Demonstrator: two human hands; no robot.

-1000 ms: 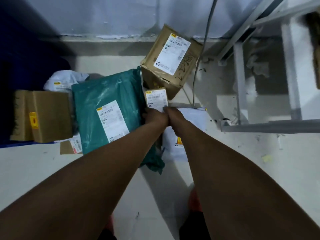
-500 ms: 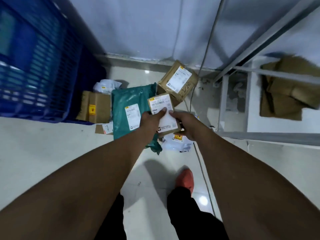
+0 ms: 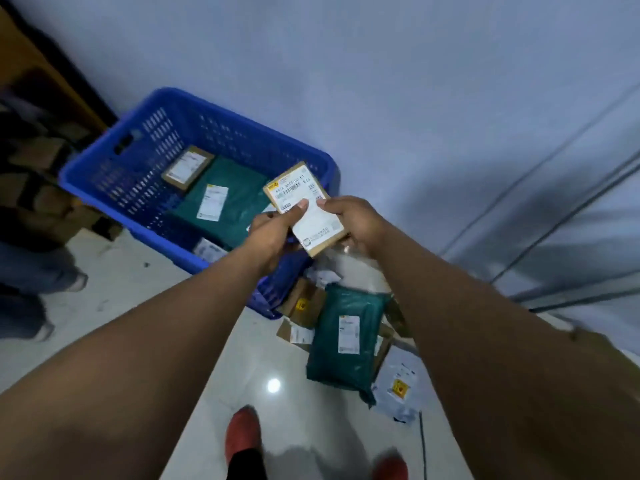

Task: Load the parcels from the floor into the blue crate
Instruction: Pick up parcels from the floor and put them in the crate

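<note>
A small brown box [image 3: 304, 211] with a white label is held in the air by both hands, over the right end of the blue crate [image 3: 104, 171]. My left hand [image 3: 273, 230] grips its lower left side and my right hand [image 3: 353, 220] its right side. Inside the crate lie a green mailer [image 3: 225, 202] and a brown box [image 3: 187, 168]. On the floor right of the crate remain a green mailer [image 3: 346, 341], small brown boxes [image 3: 304, 303] and a grey bag [image 3: 398, 389].
The wall [image 3: 415, 98] rises right behind the crate. Another person's legs and shoes [image 3: 34, 289] stand at the left, beside stacked cardboard [image 3: 41, 202]. My red shoes [image 3: 242, 431] are on the glossy tile floor [image 3: 121, 289] below.
Both hands lifted the small brown box off the floor pile and carried it up and left over the crate. The view swung left, bringing the crate into sight.
</note>
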